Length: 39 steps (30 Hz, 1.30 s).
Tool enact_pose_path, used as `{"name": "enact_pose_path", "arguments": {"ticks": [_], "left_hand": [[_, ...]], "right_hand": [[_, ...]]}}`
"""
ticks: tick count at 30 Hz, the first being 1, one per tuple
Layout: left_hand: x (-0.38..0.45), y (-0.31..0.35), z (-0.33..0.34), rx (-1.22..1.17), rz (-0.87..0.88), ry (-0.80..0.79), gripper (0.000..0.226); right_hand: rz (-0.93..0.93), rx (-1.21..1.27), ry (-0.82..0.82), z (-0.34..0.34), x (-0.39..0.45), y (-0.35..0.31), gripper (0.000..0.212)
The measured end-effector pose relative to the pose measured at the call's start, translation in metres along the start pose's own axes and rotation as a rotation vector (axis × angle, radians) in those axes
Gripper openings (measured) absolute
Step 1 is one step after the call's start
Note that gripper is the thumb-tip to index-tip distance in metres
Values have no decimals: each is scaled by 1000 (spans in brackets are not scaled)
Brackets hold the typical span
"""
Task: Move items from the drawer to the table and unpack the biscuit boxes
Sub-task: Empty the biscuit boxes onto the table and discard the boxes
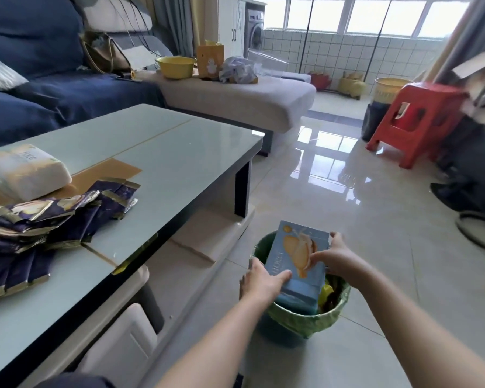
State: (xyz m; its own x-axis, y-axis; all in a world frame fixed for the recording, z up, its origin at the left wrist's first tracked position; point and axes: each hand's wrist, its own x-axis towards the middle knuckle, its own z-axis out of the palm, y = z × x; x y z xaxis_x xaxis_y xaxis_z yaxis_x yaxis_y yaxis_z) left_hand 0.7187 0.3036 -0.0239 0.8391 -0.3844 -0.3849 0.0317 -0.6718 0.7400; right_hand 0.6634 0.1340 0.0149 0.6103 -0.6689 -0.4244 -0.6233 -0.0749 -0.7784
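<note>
A light blue biscuit box (pixel 296 260) with a biscuit picture lies tilted over the mouth of a bin lined with a green bag (pixel 305 317) on the floor. My left hand (pixel 261 280) grips the box's near left edge, thumb on its top face. My right hand (pixel 331 257) holds its right side, fingers curled over the picture. On the grey glass table (pixel 179 152) lies a heap of dark purple biscuit packets (pixel 48 219) next to a white pack of tissues (pixel 28 170) on brown cardboard (pixel 118 168).
The table's drawer (pixel 118 326) stands under its near edge, left of the bin. A blue and grey sofa (pixel 235 99) runs behind the table. A red plastic stool (pixel 412 121) and a yellow basket (pixel 389 86) stand at the right, on shiny floor tiles.
</note>
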Motion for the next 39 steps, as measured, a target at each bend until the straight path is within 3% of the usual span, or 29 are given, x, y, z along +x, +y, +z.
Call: {"name": "enact_pose_path", "arguments": {"ticks": [5,10,14,18,27,39], "left_hand": [[16,12,19,239,52,18,69],[20,12,21,526,144,25,63],[19,9,11,501,183,-15,52],[12,8,-13,507,257,57,39],[-24,0,-135,414,363,290,32],[-116,-73,-299,294,258,667,16]], "right_hand": [[-22,-197,148,0,12,11,66],[31,-420,86,5,17,18,63],[-74,-628,150,12,11,12,50],[-241,-706,167,20,-7,-7,55],[-714,-714,93,80,-83,-71,51],[-1068,-731,-107,184,-172,-153,43]]}}
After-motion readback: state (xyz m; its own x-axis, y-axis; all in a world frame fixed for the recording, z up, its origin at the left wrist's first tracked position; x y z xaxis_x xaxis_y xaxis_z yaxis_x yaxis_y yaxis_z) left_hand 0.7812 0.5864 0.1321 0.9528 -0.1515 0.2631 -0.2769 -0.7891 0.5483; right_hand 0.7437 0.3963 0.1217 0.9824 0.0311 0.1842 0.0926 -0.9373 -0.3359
